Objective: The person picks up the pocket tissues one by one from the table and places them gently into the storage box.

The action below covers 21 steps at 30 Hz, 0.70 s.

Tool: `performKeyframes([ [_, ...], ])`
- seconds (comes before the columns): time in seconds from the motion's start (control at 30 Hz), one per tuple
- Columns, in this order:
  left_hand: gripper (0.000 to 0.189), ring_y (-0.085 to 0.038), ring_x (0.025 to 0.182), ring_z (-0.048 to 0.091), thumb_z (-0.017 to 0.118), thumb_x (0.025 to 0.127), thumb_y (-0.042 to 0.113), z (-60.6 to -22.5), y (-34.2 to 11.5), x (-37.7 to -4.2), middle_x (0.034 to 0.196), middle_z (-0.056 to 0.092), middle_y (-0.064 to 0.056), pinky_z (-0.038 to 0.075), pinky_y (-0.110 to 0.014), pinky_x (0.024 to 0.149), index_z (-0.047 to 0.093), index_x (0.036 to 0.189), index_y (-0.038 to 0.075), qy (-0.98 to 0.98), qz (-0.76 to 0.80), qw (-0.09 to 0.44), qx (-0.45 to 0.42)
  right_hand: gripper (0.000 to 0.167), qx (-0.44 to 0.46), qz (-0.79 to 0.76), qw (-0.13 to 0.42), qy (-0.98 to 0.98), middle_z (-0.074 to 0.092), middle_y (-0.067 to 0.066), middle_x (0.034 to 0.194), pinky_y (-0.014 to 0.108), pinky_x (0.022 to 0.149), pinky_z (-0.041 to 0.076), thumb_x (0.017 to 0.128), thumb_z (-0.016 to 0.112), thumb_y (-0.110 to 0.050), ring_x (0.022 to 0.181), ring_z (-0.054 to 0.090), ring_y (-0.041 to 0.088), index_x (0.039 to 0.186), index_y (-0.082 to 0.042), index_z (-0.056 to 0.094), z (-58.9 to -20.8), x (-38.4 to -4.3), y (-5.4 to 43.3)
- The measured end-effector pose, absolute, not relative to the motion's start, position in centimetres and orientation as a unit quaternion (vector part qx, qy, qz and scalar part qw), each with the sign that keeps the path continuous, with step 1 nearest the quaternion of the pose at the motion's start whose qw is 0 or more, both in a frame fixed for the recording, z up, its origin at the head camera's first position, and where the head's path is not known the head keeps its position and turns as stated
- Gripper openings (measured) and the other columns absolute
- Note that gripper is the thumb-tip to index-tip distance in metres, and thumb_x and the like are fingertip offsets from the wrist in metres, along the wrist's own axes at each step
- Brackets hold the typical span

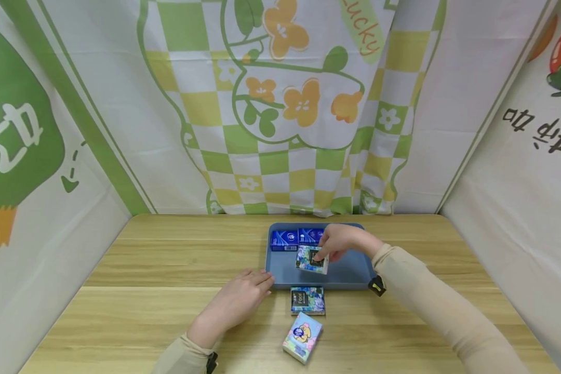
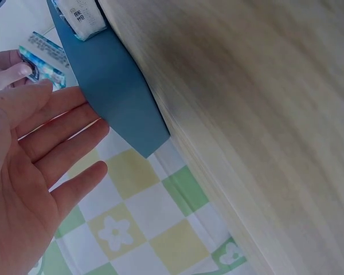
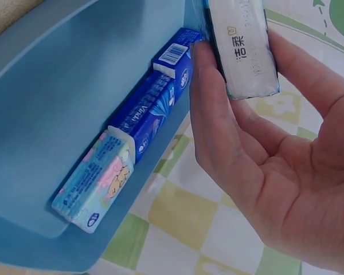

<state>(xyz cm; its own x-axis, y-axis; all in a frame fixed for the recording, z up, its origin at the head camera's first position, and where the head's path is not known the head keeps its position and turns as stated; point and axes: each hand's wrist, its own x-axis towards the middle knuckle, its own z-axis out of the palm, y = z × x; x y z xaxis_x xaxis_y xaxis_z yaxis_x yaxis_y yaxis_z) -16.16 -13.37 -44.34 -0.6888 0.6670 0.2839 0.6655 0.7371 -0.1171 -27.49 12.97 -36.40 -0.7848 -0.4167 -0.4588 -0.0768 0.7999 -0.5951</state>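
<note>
My right hand (image 1: 341,240) holds a floral tissue pack (image 1: 305,262) between thumb and fingers over the blue tray (image 1: 348,275). The right wrist view shows that pack's white side (image 3: 243,54) with printed characters. My left hand (image 1: 236,300) has its fingers extended, fingertips at the tray's left edge. Along the tray's back wall lie two dark blue tissue packs, one at the left (image 1: 284,239) and another (image 1: 310,235) beside it. A pastel tissue pack (image 3: 97,177) continues that row; in the head view, the right hand hides it.
On the wooden table (image 1: 168,265), a second floral tissue pack (image 1: 314,301) lies just before the tray's front edge. Nearer to me lies a light blue and pink tissue pack (image 1: 303,336) with a duck picture, turned at an angle. A checked curtain (image 1: 280,171) hangs behind the table.
</note>
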Motion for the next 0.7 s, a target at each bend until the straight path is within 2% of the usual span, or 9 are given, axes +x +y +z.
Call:
performKeyframes([
  [0.17,0.031,-0.024,0.113,0.062,0.058,0.093,0.024,-44.5,-13.4,-16.2,0.119,0.067,-0.008,0.048,-0.043,0.102,0.066,0.117,0.006,-0.919,0.003,0.154,-0.363,0.040,-0.130,-0.291,0.306,0.897,0.070,0.008,0.091,0.036,0.078,0.061,0.079,0.077,-0.022,0.082,0.070,0.023,0.110,0.002,0.067,-36.6,-27.9,12.6],
  [0.4,0.030,-0.024,0.113,0.062,0.058,0.094,0.024,-44.4,-13.4,-16.2,0.119,0.067,-0.008,0.048,-0.042,0.102,0.067,0.117,0.006,-0.918,0.003,0.159,-0.364,0.023,-0.129,-0.300,0.317,0.890,0.070,0.008,0.080,0.038,0.080,0.060,0.079,0.077,-0.021,0.084,0.070,0.027,0.090,-0.001,0.070,-37.2,-28.5,12.2],
  [0.7,0.030,-0.024,0.112,0.063,0.059,0.093,0.023,-44.4,-13.4,-16.2,0.118,0.067,-0.010,0.049,-0.041,0.102,0.067,0.116,0.005,-0.917,0.000,0.160,-0.366,0.019,-0.120,-0.294,0.319,0.893,0.069,0.007,0.078,0.039,0.080,0.060,0.080,0.077,-0.020,0.081,0.070,0.025,0.083,-0.003,0.069,-37.4,-28.8,11.3],
])
